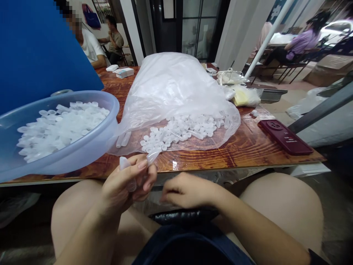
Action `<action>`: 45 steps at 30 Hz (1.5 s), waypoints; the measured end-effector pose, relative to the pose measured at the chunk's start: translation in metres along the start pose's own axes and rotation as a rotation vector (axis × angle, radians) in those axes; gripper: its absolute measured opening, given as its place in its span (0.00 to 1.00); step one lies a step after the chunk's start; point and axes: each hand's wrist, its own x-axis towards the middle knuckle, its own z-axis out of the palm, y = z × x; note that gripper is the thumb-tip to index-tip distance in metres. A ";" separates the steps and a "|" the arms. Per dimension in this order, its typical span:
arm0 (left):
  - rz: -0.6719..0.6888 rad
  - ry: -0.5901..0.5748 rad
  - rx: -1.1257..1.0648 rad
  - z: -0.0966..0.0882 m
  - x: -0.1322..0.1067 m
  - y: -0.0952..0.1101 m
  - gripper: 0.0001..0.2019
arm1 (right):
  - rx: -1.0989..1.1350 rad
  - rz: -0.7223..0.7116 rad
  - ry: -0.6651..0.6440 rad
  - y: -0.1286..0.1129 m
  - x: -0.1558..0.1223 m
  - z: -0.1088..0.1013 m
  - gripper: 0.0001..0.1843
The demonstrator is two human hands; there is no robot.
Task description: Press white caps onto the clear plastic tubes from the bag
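My left hand (129,182) is closed around a few small clear plastic tubes (124,162), held upright just below the table's front edge. My right hand (186,190) hovers over my lap with its fingers curled down; what they hold, if anything, is hidden. A large clear plastic bag (171,92) lies on the wooden table (248,147), with several white caps (182,130) and tubes spilled inside near its mouth. A pale blue plastic basin (82,151) full of white capped pieces stands at the left, overhanging the table's edge.
A dark red phone (285,137) lies at the table's right front. Smaller bags (242,96) and a metal tray (271,95) sit behind it. A blue panel (35,48) rises at the left. Other people sit at the far left and far right.
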 end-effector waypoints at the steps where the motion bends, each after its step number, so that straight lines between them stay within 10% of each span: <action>1: -0.007 -0.019 -0.024 0.000 0.000 0.000 0.15 | -0.055 -0.022 0.159 -0.003 -0.002 -0.014 0.10; 5: -0.024 -0.045 -0.072 0.001 0.005 -0.002 0.12 | -0.471 0.151 0.681 0.020 -0.002 -0.053 0.13; 20: -0.039 -0.171 -0.163 0.001 0.006 -0.008 0.23 | -0.688 0.369 0.645 0.050 0.019 -0.058 0.14; 27: -0.070 -0.108 -0.021 0.001 0.006 -0.008 0.26 | -0.173 0.128 0.880 0.020 0.006 -0.059 0.09; 35: -0.141 -0.049 0.328 0.010 0.009 -0.014 0.21 | 0.111 -0.376 0.685 -0.042 -0.021 -0.059 0.09; 45: 0.028 0.163 0.818 0.020 0.012 -0.021 0.08 | -0.193 -0.313 0.517 -0.041 -0.025 -0.050 0.13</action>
